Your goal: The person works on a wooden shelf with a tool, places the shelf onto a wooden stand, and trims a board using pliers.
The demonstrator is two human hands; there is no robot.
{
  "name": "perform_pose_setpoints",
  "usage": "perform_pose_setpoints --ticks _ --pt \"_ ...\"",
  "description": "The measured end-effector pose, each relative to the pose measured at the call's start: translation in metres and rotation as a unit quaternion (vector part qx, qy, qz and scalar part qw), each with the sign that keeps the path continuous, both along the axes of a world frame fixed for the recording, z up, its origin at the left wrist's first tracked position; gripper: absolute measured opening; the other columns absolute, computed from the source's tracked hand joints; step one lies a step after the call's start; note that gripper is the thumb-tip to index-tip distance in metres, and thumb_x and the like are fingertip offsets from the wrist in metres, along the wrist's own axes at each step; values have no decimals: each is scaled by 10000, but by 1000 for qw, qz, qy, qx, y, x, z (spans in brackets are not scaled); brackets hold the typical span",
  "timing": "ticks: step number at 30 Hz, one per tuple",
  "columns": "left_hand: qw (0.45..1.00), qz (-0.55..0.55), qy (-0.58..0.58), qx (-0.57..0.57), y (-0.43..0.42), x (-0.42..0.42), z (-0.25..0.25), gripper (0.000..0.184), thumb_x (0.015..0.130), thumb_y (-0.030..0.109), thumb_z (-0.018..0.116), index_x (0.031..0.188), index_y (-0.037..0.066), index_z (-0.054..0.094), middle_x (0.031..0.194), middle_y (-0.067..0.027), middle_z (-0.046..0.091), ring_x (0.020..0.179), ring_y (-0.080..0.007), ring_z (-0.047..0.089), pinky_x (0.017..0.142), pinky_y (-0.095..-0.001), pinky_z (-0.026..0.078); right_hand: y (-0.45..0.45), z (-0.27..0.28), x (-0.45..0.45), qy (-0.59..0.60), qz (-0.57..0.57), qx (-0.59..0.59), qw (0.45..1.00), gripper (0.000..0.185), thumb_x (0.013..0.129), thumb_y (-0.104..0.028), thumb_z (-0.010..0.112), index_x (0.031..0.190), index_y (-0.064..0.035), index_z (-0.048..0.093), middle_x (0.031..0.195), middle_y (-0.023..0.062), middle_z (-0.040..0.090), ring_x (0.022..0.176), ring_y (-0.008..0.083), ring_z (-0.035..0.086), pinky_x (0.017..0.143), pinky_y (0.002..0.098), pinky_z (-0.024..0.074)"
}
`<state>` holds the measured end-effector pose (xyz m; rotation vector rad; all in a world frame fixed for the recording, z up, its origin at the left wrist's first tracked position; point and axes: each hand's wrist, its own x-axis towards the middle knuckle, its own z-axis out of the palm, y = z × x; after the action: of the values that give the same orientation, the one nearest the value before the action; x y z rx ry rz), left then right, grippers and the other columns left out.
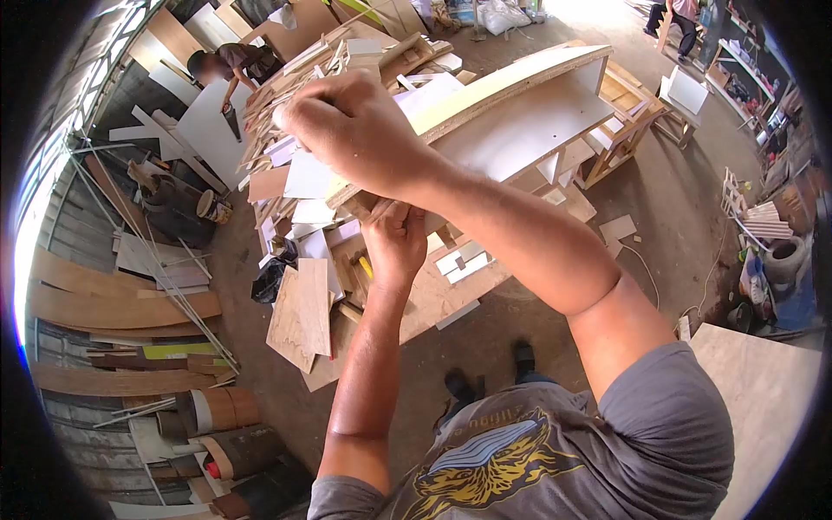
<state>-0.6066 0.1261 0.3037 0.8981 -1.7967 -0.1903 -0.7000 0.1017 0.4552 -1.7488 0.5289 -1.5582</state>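
Observation:
A long wooden box-like piece (533, 113) with a white inner face and a thick, pale-yellow-topped board edge lies on the bench in front of me. My left hand (394, 238) is closed at the near-left end of that piece, its fingers curled against the board's end below the edge. Above the same end, my right hand (355, 130) is raised in a fist. A small whitish spot shows at its far left side, but whatever the fingers hold is hidden. A yellow-handled tool (365, 265) lies on the bench left of my left wrist.
Wood strips and offcuts (299, 87) are heaped behind the piece. Loose boards (299, 308) overhang the bench's left side. A person (247, 65) bends over a white panel at the back left; another sits far right. A wooden frame (620, 130) stands right; curved sheets (121, 303) lean left.

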Motion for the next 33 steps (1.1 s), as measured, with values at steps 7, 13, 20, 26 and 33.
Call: perform_pose_setpoints --ticks 7,13,20,26,33 --pt "998 1 -51 48 4 4 9 255 894 69 709 701 -29 574 662 -181 584 639 -351 577 599 -432 453 -8 16 -13 53 241 55 968 283 920 -289 613 829 -34 699 720 53 677 615 123 615 581 260 505" --pt "999 5 -47 25 6 2 14 282 894 64 708 689 -37 542 662 -188 570 640 -361 566 599 -437 451 4 20 -15 72 250 115 959 384 926 -292 623 629 -60 547 537 -26 473 452 53 438 420 239 351" --pt "1000 -23 -17 -2 2 -2 5 135 870 28 683 765 -41 633 756 -190 658 739 -378 619 687 -470 484 4 2 -2 -49 -127 -54 989 376 968 -281 615 655 -74 604 536 -30 479 499 57 438 466 278 341" --pt "998 -19 -36 50 7 0 13 165 884 38 678 748 -41 627 749 -198 649 744 -381 617 684 -464 481 -7 22 -18 30 297 58 953 398 913 -444 663 880 -49 702 749 43 691 631 119 624 598 232 505" --pt "997 -10 -61 38 8 2 11 235 901 54 685 711 -45 587 729 -203 636 732 -381 614 671 -462 480 6 10 -6 10 80 72 994 253 923 -254 644 802 -34 680 539 -46 464 447 43 390 413 242 313"
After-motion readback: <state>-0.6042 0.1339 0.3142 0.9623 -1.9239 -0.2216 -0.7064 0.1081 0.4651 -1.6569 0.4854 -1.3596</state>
